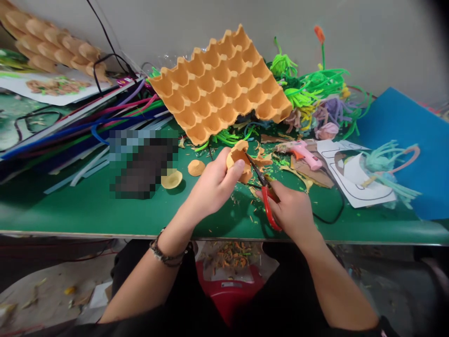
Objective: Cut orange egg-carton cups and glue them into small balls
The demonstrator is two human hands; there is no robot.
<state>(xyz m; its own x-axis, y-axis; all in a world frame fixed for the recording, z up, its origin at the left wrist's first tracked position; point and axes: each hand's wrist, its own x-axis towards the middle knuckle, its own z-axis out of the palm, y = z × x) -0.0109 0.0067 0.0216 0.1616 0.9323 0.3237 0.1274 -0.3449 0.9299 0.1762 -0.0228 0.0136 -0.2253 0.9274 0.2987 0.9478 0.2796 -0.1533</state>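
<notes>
1. Nearest the camera: two bare forearms over a dark lap, a beaded bracelet [164, 255] on the left wrist, and a red bin [228, 292] holding orange and green scraps below the tabletop [87, 210] edge.
2. Left hand [210, 187]: closed on an orange egg-carton cup [238, 159], thumb and fingers pinching its rim, held just above the green tabletop near its front middle.
3. Right hand [293, 213]: closed through the red handles of scissors [263, 187]; dark blades angled up-left, meeting the cup's edge.
4. Two cut orange cup pieces [182, 174] lying on the tabletop just left of the left hand, one darker, one yellower.
5. Orange egg tray [220, 86] propped tilted behind the hands, one edge ragged.
6. Pink glue gun [305, 153] lying right of the cup, on brown card scraps, black cable looping toward the front edge.
7. Printed paper template [354, 180] beside the glue gun, partly overlapping a blue sheet [403, 135] at far right, with a teal tasselled piece on top.
8. Heap of green, yellow and purple pipe cleaners [308, 93] against the wall behind the glue gun.
9. Coloured strips [87, 126] fanned at left; more egg trays [52, 42] stacked in the far left corner.
10. Blurred patch at left of centre: contents not discernible.
11. Small orange and green trimmings scattered around both hands.
</notes>
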